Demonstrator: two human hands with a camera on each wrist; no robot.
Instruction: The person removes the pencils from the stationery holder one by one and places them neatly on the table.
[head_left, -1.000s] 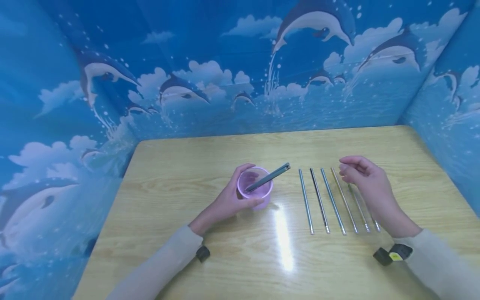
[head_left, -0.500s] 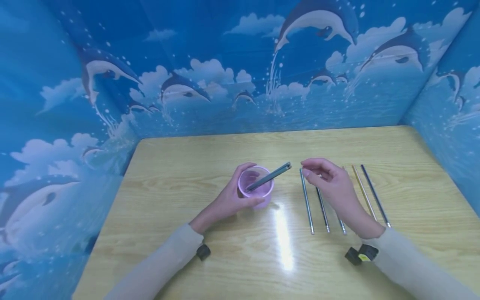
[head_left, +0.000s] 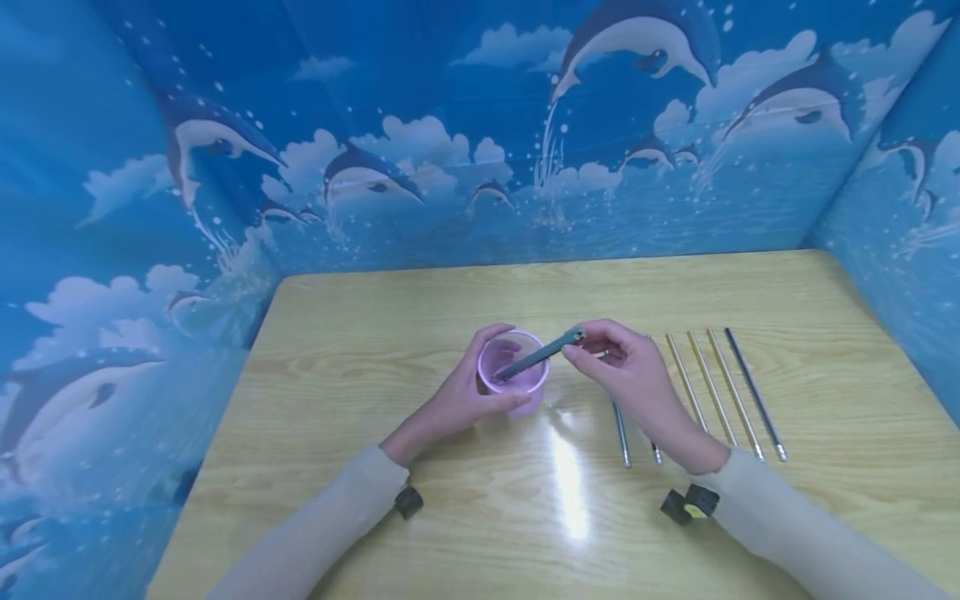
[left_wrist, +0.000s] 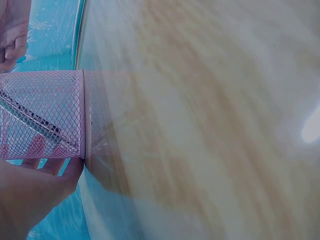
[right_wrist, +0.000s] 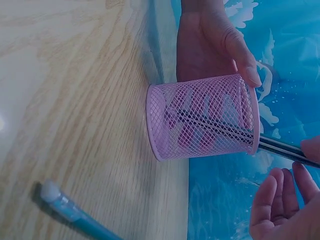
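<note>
My left hand (head_left: 465, 400) grips a pink mesh pencil cup (right_wrist: 205, 117) upright on the table, thumb near its rim in the right wrist view. Dark pencils (head_left: 536, 357) lean inside the cup, their upper ends sticking out over the rim to the right. At those ends, the thumb and forefinger of my right hand (head_left: 633, 375) pinch the pencils. The other right fingers are loosely curled. Beneath and beside the right hand lies a row of several pencils, among them gold ones (head_left: 701, 387) and a dark blue one (head_left: 753, 392); the hand and forearm partly cover the leftmost ones.
The wood-grain table (head_left: 360, 333) has a glossy light reflection in front of the cup. A dolphin-print backdrop (head_left: 450, 167) stands along the back and both sides. A blue pencil with a white eraser (right_wrist: 65, 207) lies close below the right wrist.
My right hand has moved left across the pencil row to the pencils in the cup and now pinches their ends. The left hand and cup have stayed in place.
</note>
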